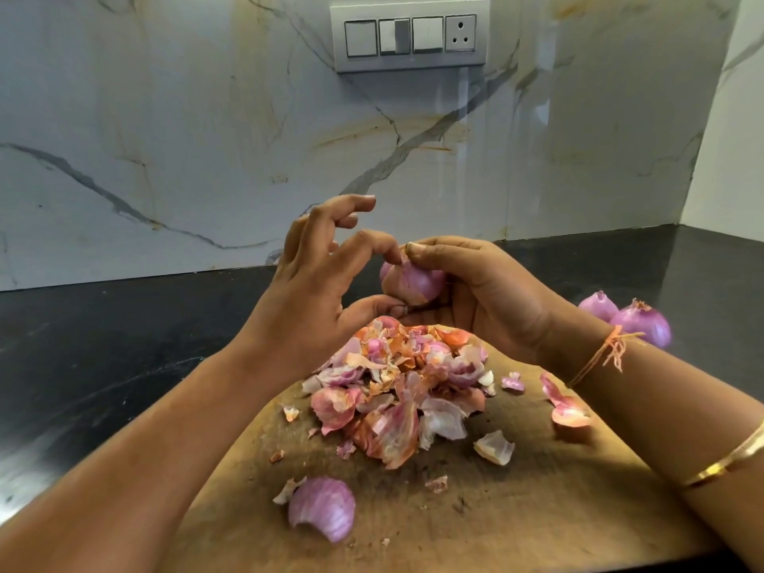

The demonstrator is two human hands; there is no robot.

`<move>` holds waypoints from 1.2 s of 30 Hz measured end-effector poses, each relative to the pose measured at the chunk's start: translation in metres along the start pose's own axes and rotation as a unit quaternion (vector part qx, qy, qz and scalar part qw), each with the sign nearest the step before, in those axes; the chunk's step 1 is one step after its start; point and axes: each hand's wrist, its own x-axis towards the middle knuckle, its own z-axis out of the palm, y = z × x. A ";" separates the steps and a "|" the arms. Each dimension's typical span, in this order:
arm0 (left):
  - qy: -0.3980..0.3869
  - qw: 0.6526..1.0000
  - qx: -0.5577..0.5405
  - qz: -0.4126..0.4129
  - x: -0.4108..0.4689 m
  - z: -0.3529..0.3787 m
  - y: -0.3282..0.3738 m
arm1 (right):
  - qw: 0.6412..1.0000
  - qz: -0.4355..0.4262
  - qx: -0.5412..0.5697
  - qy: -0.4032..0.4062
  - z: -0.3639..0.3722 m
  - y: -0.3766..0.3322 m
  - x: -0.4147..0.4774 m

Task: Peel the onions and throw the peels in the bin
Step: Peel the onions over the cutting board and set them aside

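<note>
You're mid-peel: your right hand cups the onion at frame centre while your left hand pinches its skin, two seemingly peeled onions sit at right, and the peel pile on the board below awaits an unseen bin.

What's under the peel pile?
The peel pile lies on a wooden board, which sits on the dark counter. The board beneath the heap is covered, so anything buried there cannot be seen.

You've got a scuffed brown wooden chopping board sitting on a glossy black stone countertop. Behind it your white marble-look wall carries a grey switch panel with one socket.
</note>
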 end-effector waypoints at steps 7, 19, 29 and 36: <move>-0.008 1.000 -0.027 -0.012 0.000 -0.001 -0.003 | 0.997 0.018 -0.066 -0.042 -0.014 -0.002 0.002; 0.007 0.998 -0.060 -0.022 0.000 -0.003 -0.004 | 0.997 -0.002 -0.071 -0.027 -0.015 -0.002 0.001; -0.025 1.000 -0.014 -0.011 0.000 -0.005 -0.001 | 0.998 0.012 0.023 0.053 -0.011 0.000 0.003; -0.127 0.991 0.015 -0.033 -0.003 -0.007 -0.002 | 0.994 0.026 0.071 0.077 -0.011 -0.002 0.003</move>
